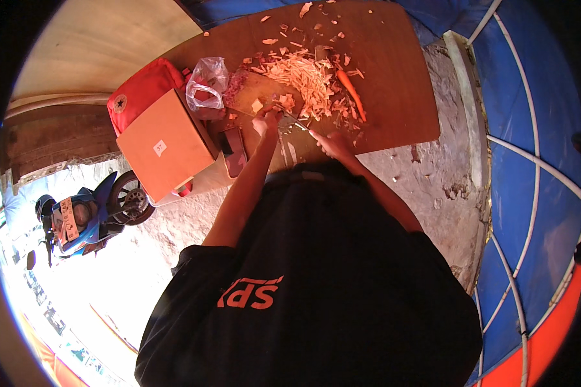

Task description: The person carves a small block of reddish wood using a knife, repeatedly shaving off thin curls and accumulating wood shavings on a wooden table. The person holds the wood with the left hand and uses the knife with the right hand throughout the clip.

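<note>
By the board (255,90), the right hand (331,144) is wrapped round a knife (295,120); the left hand (266,121) curls near the tip, its hold unclear. Cutting seems underway; the next stroke calls for steadiness. Strips (306,80) lie beyond.

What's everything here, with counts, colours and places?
table: one, brown, top centre
strips: one pile, pale, on table
carrot: one, orange, right of strips
board: one, yellowish, left of strips
plastic bag: one, clear, beside box
bag: one, red, behind box
box: one, brown, table's left
phone: one, dark, beside box
motorbike: one, blue, left
sheeting: count unclear, blue, right
pipes: several, white, right
knife: one, grey, by board
shirt: one, black, bottom centre
left hand: one, bare, near knife
right hand: one, bare, on knife
</note>
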`<move>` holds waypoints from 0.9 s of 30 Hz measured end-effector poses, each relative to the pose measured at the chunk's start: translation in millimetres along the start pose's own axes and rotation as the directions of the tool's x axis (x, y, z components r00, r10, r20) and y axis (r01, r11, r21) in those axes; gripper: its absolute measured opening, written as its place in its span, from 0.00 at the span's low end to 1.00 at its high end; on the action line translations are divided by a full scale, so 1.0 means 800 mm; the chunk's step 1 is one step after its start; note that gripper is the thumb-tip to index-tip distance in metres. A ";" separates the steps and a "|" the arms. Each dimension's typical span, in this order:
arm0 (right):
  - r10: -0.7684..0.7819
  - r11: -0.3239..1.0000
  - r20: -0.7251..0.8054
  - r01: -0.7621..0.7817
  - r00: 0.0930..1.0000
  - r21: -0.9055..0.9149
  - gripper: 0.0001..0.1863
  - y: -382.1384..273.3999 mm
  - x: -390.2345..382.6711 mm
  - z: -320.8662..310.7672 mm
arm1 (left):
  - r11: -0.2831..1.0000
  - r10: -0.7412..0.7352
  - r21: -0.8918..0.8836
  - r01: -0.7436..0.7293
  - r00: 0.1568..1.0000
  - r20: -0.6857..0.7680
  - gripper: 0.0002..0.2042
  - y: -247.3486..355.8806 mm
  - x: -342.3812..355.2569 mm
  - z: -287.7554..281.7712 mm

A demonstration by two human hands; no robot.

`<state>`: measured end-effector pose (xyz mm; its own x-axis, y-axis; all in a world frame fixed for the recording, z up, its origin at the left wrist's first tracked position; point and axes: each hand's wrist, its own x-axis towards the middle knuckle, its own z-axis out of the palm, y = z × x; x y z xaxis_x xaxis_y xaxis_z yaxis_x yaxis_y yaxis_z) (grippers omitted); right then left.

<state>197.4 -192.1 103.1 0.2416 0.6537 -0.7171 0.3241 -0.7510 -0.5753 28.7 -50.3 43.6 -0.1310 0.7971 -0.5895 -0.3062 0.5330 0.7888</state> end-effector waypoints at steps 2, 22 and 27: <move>-0.185 0.983 -0.024 0.186 0.982 0.012 0.35 -0.006 0.003 0.003 | 0.999 -0.029 -0.025 0.028 0.999 -0.035 0.07 0.002 -0.003 0.002; -0.040 0.980 0.096 0.020 0.995 0.197 0.36 -0.032 -0.015 -0.003 | 0.993 -0.058 -0.109 0.049 0.994 -0.087 0.05 0.010 -0.011 0.008; -0.003 0.992 0.024 0.000 1.000 0.123 0.37 -0.021 -0.021 -0.001 | 0.994 -0.025 -0.112 0.015 0.996 -0.088 0.05 0.000 -0.006 0.005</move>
<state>189.0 -190.2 125.2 0.2185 0.6535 -0.7247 0.2088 -0.7568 -0.6194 32.9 -52.6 47.2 -0.2057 0.7558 -0.6217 -0.4118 0.5094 0.7556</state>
